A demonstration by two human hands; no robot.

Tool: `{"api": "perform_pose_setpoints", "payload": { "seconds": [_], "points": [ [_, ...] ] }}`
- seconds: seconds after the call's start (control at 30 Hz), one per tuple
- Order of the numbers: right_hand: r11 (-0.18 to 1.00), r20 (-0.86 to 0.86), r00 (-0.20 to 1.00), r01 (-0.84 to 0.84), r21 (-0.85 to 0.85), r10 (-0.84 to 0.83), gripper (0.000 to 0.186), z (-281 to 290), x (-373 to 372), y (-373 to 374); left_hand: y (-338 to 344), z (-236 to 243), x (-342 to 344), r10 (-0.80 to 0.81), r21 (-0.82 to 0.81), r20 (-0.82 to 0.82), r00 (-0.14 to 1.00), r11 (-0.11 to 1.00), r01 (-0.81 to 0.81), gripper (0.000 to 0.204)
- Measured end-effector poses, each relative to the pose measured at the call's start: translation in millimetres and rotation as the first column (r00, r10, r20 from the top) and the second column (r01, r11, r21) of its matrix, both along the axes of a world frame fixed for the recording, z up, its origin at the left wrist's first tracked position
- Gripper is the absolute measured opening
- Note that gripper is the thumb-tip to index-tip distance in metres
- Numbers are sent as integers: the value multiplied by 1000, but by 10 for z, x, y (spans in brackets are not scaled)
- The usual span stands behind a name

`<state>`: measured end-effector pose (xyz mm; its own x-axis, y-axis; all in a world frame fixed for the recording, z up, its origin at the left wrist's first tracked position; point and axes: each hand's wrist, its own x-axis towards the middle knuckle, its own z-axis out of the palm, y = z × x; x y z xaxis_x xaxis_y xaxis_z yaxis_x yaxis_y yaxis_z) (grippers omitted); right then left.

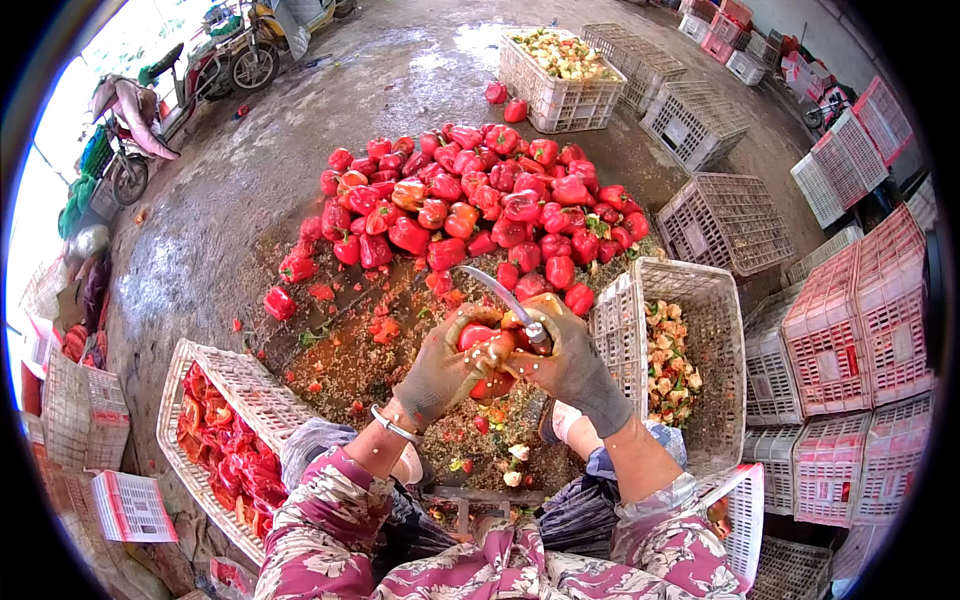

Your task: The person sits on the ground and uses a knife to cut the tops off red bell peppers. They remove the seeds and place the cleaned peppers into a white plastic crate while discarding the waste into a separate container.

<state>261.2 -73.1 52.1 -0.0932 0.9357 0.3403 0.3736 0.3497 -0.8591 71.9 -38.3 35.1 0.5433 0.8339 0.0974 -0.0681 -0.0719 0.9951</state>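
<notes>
My left hand (pixel 440 365), in a dirty grey glove, is wrapped round a red bell pepper (pixel 480 338) in front of my lap. Gloved likewise, my right hand (pixel 570 355) grips a curved knife (pixel 500 291), its bare blade arching up to the left over the pepper. Both hands meet at the pepper, so part of it and most of the knife's handle are hidden. Beyond them lies a big heap of whole red peppers (pixel 470 190) on the floor. Pepper scraps and seeds (pixel 360 370) litter the ground under my hands.
By my left leg, a tilted white crate (pixel 245 375) contains cut red pepper pieces (pixel 230 455). On my right, another crate (pixel 715 400) holds pale cores and stems (pixel 668 365). A crate of cores (pixel 560 95) stands beyond the heap. Stacked crates (pixel 850 330) line the right; motorbikes (pixel 250 65) stand far left.
</notes>
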Motion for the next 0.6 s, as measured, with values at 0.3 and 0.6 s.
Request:
{"api": "perform_pose_setpoints", "payload": {
  "seconds": [0.3,0.6],
  "points": [
    [996,22,998,-52,-76,54,30,128,24,-39,-58,10,-8,-24,39,-52,998,999,27,47],
    [998,-18,1000,-17,53,18,29,200,31,-108,-97,77,-14,22,-23,-19,1000,999,-22,48]
  ]
}}
